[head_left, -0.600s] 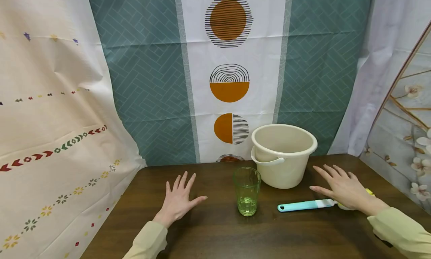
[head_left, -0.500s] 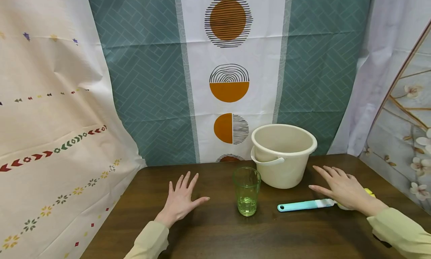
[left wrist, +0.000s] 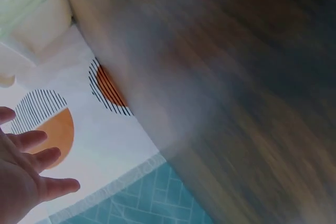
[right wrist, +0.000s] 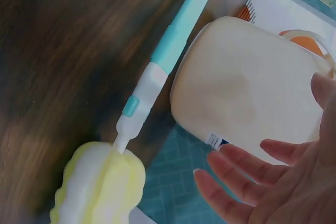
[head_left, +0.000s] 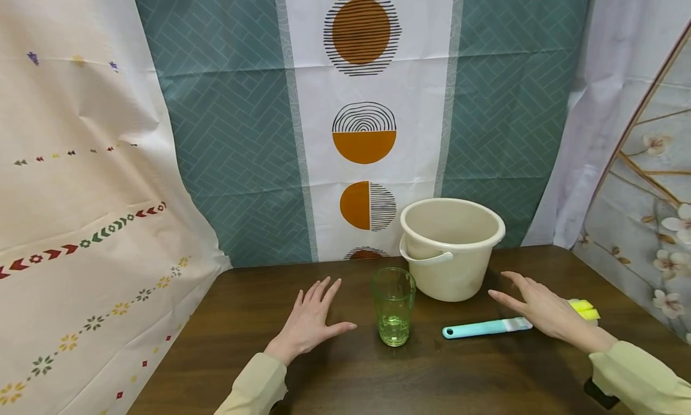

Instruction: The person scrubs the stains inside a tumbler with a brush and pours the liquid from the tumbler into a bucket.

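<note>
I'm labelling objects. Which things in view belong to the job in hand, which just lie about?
Probably the job:
clear green tumbler, near the left hand
turquoise-handled brush with yellow-and-white sponge, by the right hand
round cream plastic bucket

Apparently just surroundings:
brown wooden table
teal-and-white patterned cloth backdrop

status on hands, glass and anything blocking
Left hand empty, right hand empty. Green glass upright between them, untouched. Nothing seen between glass and left hand.

Can read no word, number or brand. Can make out only a small white-and-blue label [right wrist: 216,140] with barcode-like lines on the bucket [right wrist: 247,82], too small to decipher.
</note>
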`<state>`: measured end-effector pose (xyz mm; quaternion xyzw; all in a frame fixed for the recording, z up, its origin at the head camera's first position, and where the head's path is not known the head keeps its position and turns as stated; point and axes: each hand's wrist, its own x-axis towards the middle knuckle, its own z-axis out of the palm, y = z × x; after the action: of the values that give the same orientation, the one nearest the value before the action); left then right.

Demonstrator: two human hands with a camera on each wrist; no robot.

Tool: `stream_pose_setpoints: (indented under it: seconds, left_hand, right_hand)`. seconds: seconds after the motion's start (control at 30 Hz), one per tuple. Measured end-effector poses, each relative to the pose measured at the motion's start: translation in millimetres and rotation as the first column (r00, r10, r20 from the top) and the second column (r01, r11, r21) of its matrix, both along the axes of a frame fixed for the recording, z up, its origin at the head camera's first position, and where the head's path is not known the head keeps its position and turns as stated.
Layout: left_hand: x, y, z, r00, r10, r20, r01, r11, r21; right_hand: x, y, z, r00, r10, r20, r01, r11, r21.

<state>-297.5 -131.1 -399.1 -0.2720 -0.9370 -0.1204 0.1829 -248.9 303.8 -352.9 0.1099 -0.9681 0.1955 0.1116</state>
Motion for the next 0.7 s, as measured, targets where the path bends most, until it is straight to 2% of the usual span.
stream_pose_setpoints:
  seconds: [0.43, 0.7]
  left_hand:
    - [-2.4, 22, 3.8, 0.995, -0.079, 0.054, 0.074, 0.993, 0.092]
    - [-3.6, 33, 7.6, 0.979, -0.138, 0.15, 0.109, 0.977, 0.185]
  right_hand:
    - [1.7, -7, -5.7, 0.992, -0.038, 0.122, 0.051, 0.993, -0.107]
    - [2.8, -9, -10.5, 0.969, -0.059, 0.239, 0.11, 0.973, -0.204]
